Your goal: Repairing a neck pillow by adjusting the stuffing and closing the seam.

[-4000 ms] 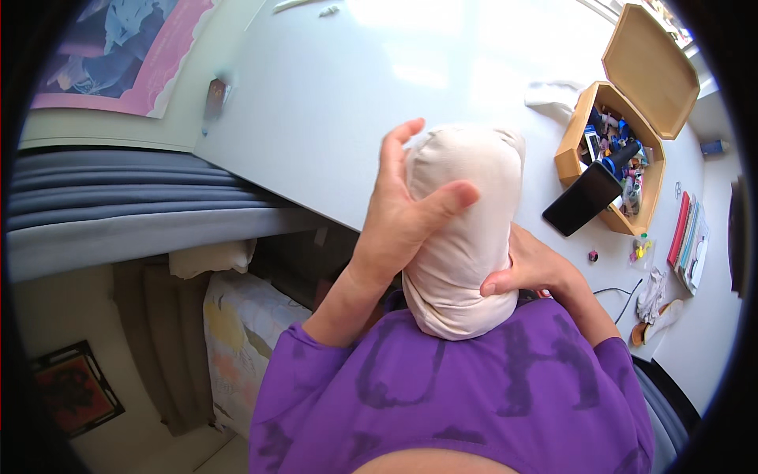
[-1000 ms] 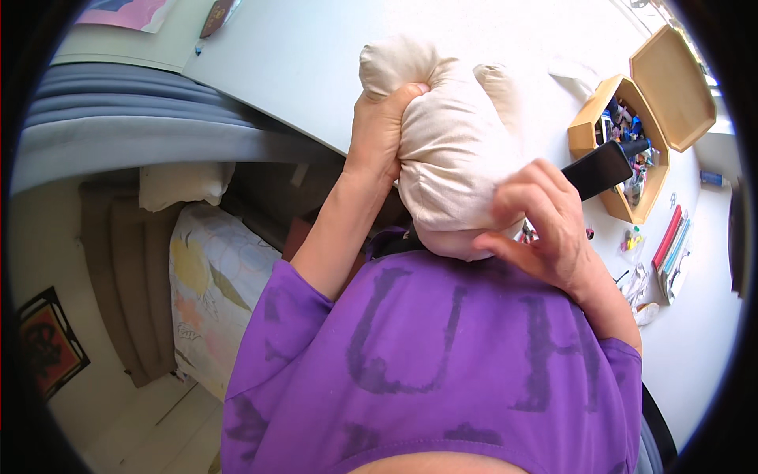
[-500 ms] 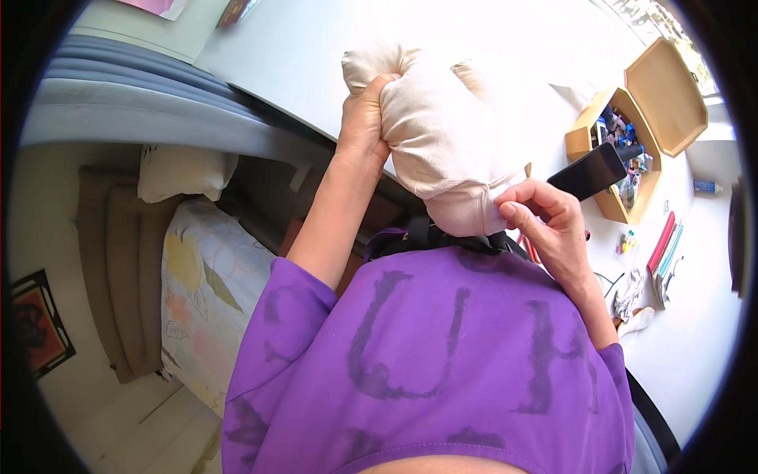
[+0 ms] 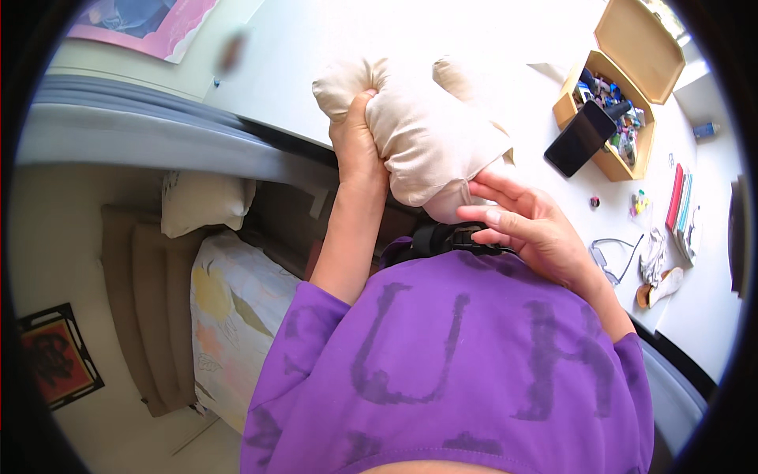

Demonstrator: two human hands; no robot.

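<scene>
A cream stuffed cloth form (image 4: 422, 130), plump with rounded stubs like a soft toy body, is held up in front of my chest. My left hand (image 4: 355, 142) is wrapped round its left side, thumb on top, and the cloth puckers there. At its lower right, my right hand (image 4: 525, 225) has its fingers apart, the upper fingertips by a seam or fold of the cloth. No thing shows clearly between those fingers; a needle or thread would be too small to tell.
On the white table (image 4: 292, 79) at right are a black phone (image 4: 580, 138) leaning against an open wooden box (image 4: 612, 162) of sewing bits, glasses (image 4: 616, 261), notebooks (image 4: 681, 205) and a small wooden-ended item (image 4: 662, 288). A bed (image 4: 237, 308) stands at lower left.
My right hand has gone from a pinch at the cloth's lower edge to spread fingers. The cloth form has shifted slightly left with my left hand still gripping it. The view has turned somewhat.
</scene>
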